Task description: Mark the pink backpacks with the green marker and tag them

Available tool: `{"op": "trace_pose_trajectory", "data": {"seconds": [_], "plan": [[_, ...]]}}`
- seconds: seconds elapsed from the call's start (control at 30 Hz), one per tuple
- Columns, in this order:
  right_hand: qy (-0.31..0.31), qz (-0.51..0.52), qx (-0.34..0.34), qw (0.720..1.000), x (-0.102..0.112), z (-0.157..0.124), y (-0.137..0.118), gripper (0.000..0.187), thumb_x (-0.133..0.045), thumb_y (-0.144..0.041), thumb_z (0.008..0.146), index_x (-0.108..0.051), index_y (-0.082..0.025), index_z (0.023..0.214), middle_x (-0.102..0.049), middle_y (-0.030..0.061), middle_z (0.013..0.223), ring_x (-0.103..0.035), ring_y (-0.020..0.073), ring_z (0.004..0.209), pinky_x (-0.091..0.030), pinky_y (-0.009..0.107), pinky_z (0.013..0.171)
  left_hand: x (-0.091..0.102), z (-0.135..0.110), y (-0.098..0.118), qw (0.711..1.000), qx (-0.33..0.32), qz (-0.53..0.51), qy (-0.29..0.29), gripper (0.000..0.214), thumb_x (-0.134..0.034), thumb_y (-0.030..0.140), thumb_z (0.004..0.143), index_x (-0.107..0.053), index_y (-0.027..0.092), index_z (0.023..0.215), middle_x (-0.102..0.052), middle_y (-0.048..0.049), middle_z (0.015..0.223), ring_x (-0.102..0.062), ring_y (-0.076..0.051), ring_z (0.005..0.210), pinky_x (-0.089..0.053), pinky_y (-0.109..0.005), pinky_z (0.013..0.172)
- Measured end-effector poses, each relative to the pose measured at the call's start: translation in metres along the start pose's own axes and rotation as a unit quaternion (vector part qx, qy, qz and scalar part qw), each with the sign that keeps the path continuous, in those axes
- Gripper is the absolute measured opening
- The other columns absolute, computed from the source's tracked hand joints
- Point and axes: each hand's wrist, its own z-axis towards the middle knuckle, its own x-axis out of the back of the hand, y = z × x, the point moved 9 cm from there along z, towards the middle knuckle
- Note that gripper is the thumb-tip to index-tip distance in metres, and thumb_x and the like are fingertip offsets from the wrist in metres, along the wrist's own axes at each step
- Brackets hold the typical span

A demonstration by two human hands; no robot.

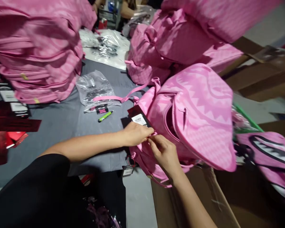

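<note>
A pink backpack [199, 104] with a jagged-tooth pattern lies at the table's near right edge, its front flap hanging partly open. My left hand [136, 134] and my right hand [163, 151] meet at its left side, fingertips pinched close together. What they pinch is too small and covered to make out. Just beyond my left fingers, a dark hang tag with a white barcode label [139, 119] rests against the backpack. Another small tag [127, 171] dangles below on a red cord. A pink strap [118, 98] stretches left over the table.
Stacked pink backpacks [42, 57] stand at left, more pink bags [166, 47] at the back right. A clear plastic bag [93, 87] and green marker [105, 116] lie on the grey table [61, 126]. Red tags [14, 125] sit left; cardboard boxes [270, 76] stand right. Another person's arm [127, 10] shows behind.
</note>
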Motion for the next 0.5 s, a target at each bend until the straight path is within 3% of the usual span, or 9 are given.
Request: {"op": "trace_pose_trajectory", "data": {"seconds": [0.17, 0.4, 0.5], "plan": [[0.026, -0.018, 0.003, 0.999, 0.003, 0.001, 0.005, 0.017, -0.052, -0.025, 0.093, -0.064, -0.018, 0.083, -0.069, 0.0031, 0.075, -0.065, 0.0155, 0.065, -0.048, 0.025, 0.063, -0.007, 0.0, 0.0, 1.0, 0.027, 0.007, -0.01, 0.026, -0.041, 0.018, 0.1, -0.067, 0.017, 0.104, -0.073, -0.0093, 0.1, -0.07, -0.023, 0.098, -0.044, -0.028, 0.066], [0.033, -0.011, -0.044, 0.998, 0.007, -0.002, 0.014, 0.03, -0.052, -0.045, 0.089, -0.066, -0.022, 0.075, -0.072, 0.0031, 0.072, -0.067, 0.0179, 0.06, -0.049, 0.028, 0.058, -0.01, -0.01, -0.002, 0.997, 0.054, -0.035, -0.039, 0.019, -0.051, 0.024, 0.095, -0.067, 0.026, 0.105, -0.075, 0.0047, 0.101, -0.07, -0.013, 0.095, -0.043, -0.022, 0.063], [0.029, 0.0, -0.1, 0.995, 0.005, -0.006, 0.035, 0.038, -0.055, -0.058, 0.081, -0.069, -0.024, 0.073, -0.072, 0.0025, 0.068, -0.066, 0.02, 0.053, -0.049, 0.03, 0.051, -0.008, -0.007, -0.008, 0.995, 0.09, -0.03, -0.027, 0.019, -0.051, 0.032, 0.095, -0.063, 0.025, 0.109, -0.075, 0.0014, 0.103, -0.071, -0.018, 0.094, -0.044, -0.025, 0.063]]}}
